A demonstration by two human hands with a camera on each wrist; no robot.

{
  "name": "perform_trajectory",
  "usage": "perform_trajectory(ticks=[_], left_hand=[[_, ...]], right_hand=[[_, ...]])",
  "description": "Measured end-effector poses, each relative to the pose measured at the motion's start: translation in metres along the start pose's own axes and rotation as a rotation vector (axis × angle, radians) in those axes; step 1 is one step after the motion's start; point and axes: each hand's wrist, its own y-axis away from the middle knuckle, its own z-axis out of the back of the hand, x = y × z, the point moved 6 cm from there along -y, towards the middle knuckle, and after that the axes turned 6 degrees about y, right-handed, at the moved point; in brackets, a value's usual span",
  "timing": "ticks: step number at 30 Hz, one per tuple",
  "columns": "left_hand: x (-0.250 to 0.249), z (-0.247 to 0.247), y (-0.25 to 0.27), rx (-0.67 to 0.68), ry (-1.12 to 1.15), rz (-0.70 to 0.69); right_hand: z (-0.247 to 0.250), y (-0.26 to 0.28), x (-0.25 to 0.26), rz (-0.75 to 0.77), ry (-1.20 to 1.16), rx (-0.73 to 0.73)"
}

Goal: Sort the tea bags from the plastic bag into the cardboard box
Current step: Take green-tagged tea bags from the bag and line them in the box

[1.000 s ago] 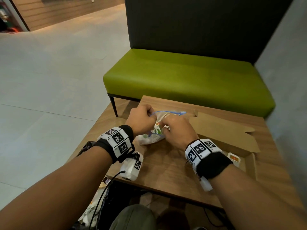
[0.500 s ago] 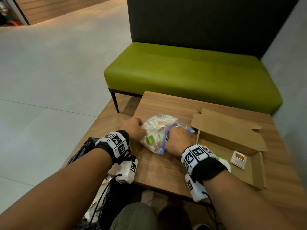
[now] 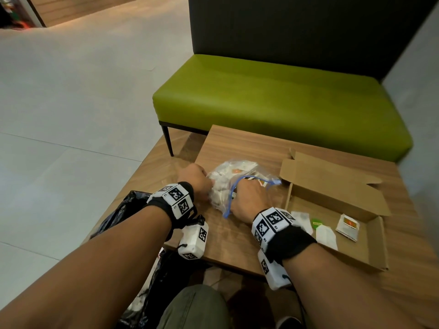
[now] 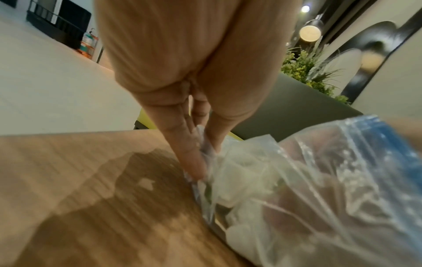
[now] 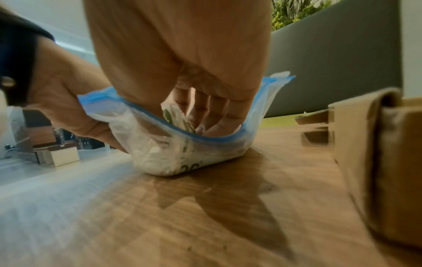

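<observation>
The plastic bag (image 3: 234,184) is lying mid-desk (image 3: 237,236), the cardboard box (image 3: 370,252) sitting at its three o'clock (tea bags (image 3: 347,223) lying inside), a bench (image 3: 273,103) standing at twelve.

left hand (image 3: 198,180): fingers pinching plastic bag (image 3: 222,186); right hand (image 3: 249,198): fingers curled inside bag mouth; forearms extended

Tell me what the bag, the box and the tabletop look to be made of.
Plastic bag: thin clear film, glossy and crinkled, with a blue zip strip at its mouth; contents show through. Cardboard box: plain brown matte cardboard, folded flaps with cut edges. Table: wood-grain surface with a soft sheen that reflects light; solid wood or laminate, cannot tell.
</observation>
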Motion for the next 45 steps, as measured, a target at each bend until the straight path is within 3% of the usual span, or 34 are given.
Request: perform_trajectory(ticks=[6,12,17,22,25,30,33,35,37,40,42,45], left_hand=[[0.003,0.003,-0.002,-0.031,-0.008,0.023],[0.004,0.006,-0.005,-0.071,0.016,0.044],[0.008,0.015,-0.009,-0.143,0.046,0.058],[0.006,0.019,-0.01,-0.159,0.03,0.061],[0.005,0.02,-0.01,-0.165,-0.003,0.05],[-0.001,0.022,-0.005,-0.158,-0.079,0.039],[-0.032,0.03,0.012,-0.288,-0.193,-0.155],[-0.063,0.031,0.027,-0.325,-0.145,-0.339],[-0.084,0.021,0.033,-0.229,-0.105,-0.479],[-0.108,-0.008,0.045,0.076,-0.212,-0.673],[-0.112,-0.028,0.054,0.254,-0.164,-0.751],[-0.11,-0.04,0.053,0.242,-0.04,-0.794]], right_hand=[[0.0,-0.005,-0.023,-0.073,-0.311,-0.047],[0.014,-0.003,-0.036,-0.06,-0.797,-0.144],[0.009,-0.003,-0.047,-0.193,-1.241,-0.081],[0.016,-0.004,-0.057,-0.254,-1.433,-0.127],[0.016,-0.004,-0.061,-0.306,-1.66,-0.079],[0.032,0.005,-0.064,-0.292,-1.965,-0.059],[0.039,0.009,-0.067,-0.282,-2.025,-0.093],[0.044,0.01,-0.069,-0.255,-2.047,-0.125],[0.047,0.01,-0.069,-0.243,-2.023,-0.144],[0.043,0.01,-0.068,-0.248,-1.995,-0.11],[0.038,0.01,-0.069,-0.255,-2.006,-0.097],[0.033,0.015,-0.069,-0.254,-2.036,-0.086]])
